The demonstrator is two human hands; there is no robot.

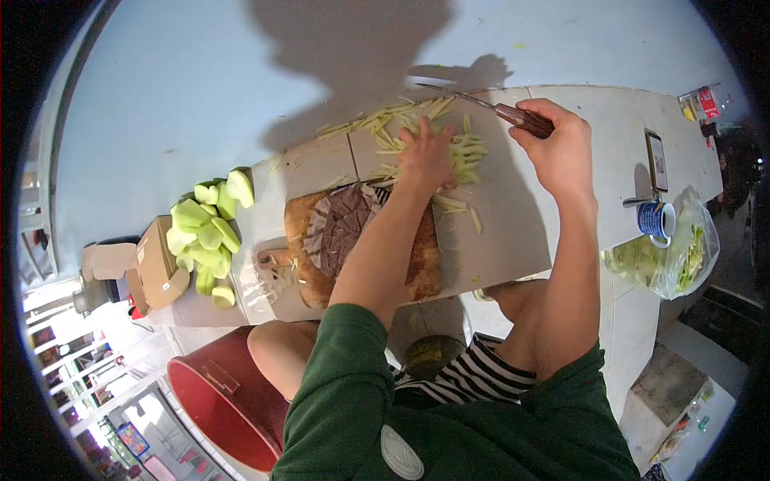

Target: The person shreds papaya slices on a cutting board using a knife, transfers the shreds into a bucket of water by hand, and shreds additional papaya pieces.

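On the tiled counter (517, 208) beyond the wooden cutting board (427, 268), the left hand (427, 157) lies spread over pale green strips (470, 154); the right hand (557, 144) grips a wooden-handled knife (504, 111) aside, seemingly keeping its blade clear.

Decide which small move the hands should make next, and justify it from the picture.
Probably the left hand should gather the strips together: it already rests on the pile with fingers spread, loose strips lie scattered around it, and the right hand holds the knife apart from it.
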